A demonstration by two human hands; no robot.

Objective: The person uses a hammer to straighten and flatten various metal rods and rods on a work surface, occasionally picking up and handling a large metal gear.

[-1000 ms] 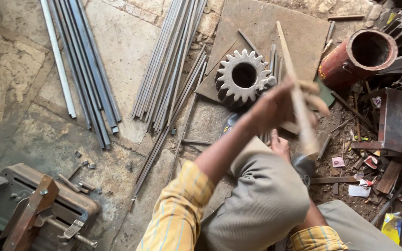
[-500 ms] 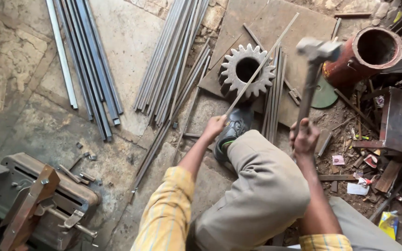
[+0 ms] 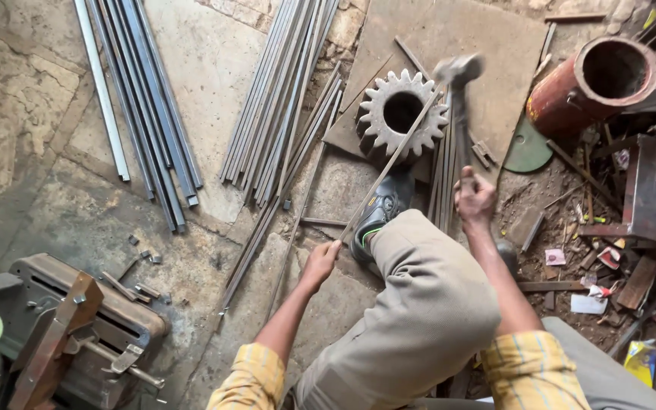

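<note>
My left hand (image 3: pixel 320 260) grips the near end of a thin metal rod (image 3: pixel 389 163) that slants up across a large toothed gear (image 3: pixel 402 114) lying on a flat metal plate (image 3: pixel 449 34). My right hand (image 3: pixel 474 199) holds the handle of a hammer (image 3: pixel 458 72), whose head is blurred just right of the gear, near the rod's far end. My knee and a dark shoe (image 3: pixel 380 211) sit between the two hands, the shoe just below the gear.
Bundles of long steel rods (image 3: pixel 279 99) and flat bars (image 3: pixel 142 106) lie on the stone floor to the left. A rusty red cylinder (image 3: pixel 594 83) and scrap pieces crowd the right. A metal cutting machine (image 3: pixel 70 334) stands at lower left.
The hammer has swung down from its raised position toward the rod's end at the gear. My left hand has held the rod in about the same place over the last half second.
</note>
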